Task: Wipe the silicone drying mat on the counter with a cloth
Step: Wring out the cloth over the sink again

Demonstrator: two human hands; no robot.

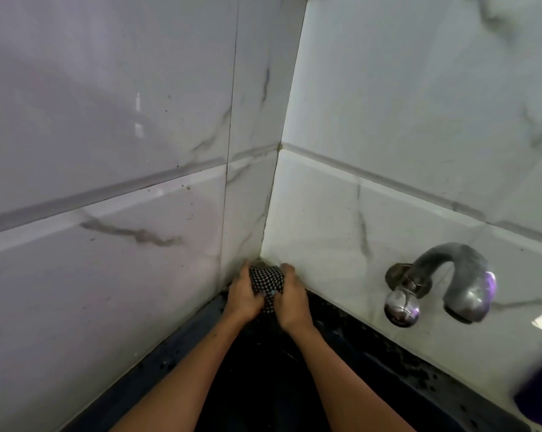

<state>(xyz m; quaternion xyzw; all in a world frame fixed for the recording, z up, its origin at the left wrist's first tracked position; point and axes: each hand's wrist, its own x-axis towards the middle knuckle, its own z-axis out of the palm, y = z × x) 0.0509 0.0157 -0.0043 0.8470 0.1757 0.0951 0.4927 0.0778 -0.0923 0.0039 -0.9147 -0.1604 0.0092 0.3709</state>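
Both my hands bunch the checked cloth (267, 286) in the tiled corner: left hand (243, 299) & right hand (291, 302) curled tight on it, equally near. Mat not identifiable; dark surface (263, 369) lies below, toward me.

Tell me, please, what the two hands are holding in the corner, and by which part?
Both hands hold the checked cloth: the left hand has its grip on the left side, the right hand on the right, bunching it between them.
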